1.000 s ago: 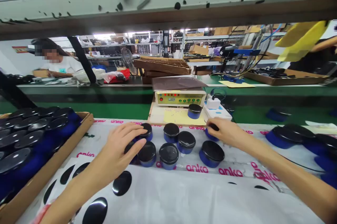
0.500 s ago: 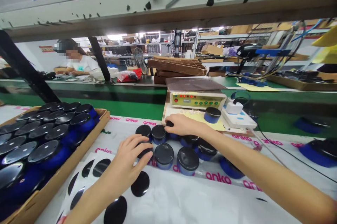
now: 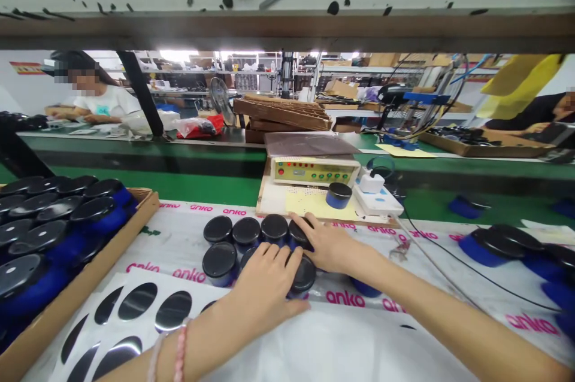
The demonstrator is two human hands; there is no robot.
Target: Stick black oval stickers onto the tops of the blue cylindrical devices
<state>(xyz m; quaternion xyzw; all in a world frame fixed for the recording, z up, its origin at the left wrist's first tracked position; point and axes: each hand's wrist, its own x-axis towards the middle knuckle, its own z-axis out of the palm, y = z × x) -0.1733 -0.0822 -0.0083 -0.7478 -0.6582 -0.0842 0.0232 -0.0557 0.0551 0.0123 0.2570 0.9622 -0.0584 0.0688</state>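
Black-topped blue round cases stand in two rows on the white sheet, among them one at the back left point(image 3: 218, 229) and one at the front left point(image 3: 220, 263). My left hand point(image 3: 265, 277) lies over the front row, fingers spread across the tops and partly hiding a case beneath. My right hand point(image 3: 326, 244) has its thumb and fingers around the rightmost back case point(image 3: 300, 233). A case at the front right point(image 3: 303, 274) sits between the two hands. Another is partly hidden under my right forearm point(image 3: 366, 287).
A carton of cases point(image 3: 144, 205) is at left, beside a sheet of black round stickers point(image 3: 173, 310). Behind are a control box point(image 3: 314, 171), a lone case point(image 3: 338, 195) and a power strip point(image 3: 378, 199). More cases point(image 3: 489, 244) stand right. Two people sit beyond the green belt point(image 3: 215, 187).
My left hand has moved right along the front row. My right hand has shifted right to another case, and the cases stand closer together. The camera view has turned right.
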